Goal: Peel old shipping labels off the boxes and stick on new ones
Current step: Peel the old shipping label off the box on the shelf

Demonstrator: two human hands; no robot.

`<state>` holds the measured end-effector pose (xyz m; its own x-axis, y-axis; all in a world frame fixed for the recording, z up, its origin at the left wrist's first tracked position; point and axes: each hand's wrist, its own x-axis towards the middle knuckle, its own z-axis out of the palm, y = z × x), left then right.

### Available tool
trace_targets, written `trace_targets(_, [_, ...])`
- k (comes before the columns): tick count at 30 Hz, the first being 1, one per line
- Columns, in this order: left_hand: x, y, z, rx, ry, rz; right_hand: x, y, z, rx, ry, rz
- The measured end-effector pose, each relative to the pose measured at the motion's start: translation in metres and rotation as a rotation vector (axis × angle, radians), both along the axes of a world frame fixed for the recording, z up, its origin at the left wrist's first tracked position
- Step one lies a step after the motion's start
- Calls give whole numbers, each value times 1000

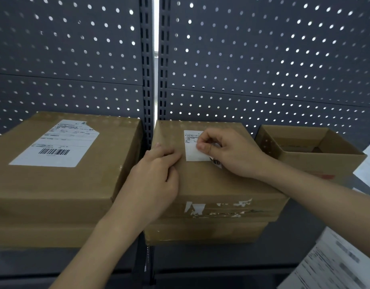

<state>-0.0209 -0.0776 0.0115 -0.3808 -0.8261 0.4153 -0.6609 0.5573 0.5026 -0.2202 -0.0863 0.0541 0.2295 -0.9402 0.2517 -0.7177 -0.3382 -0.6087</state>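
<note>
The label [195, 153] on the middle box [221, 184] is being pinched at its lifted edge by the right hand's [235, 158] thumb and forefinger, and the box is being pressed by the left hand's [157, 180] bent fingers.

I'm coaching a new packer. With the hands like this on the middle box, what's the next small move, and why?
Probably pull the pinched flap slowly toward the far edge. The right hand pinches the label, partly lifted, its printed far end apparently stuck to the middle box, while the left hand rests on its top, steadying it.
</note>
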Motion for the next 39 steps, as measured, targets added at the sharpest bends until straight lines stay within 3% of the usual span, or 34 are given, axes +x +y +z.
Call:
trace_targets(5, [0, 1, 1, -8, 0, 6, -10, -3, 7, 190, 71, 97])
trace_targets(9, [0, 1, 3, -9, -16, 9, -7, -5, 8, 30, 231, 123])
trace_targets(13, [1, 1, 4, -8, -23, 10, -3, -9, 5, -61, 173, 60])
trace_targets(24, [-2, -3, 13, 7, -72, 8, -2, -21, 2, -20, -63, -125])
trace_targets(39, [1, -6, 11, -34, -104, -29, 4, -31, 4, -53, -57, -208])
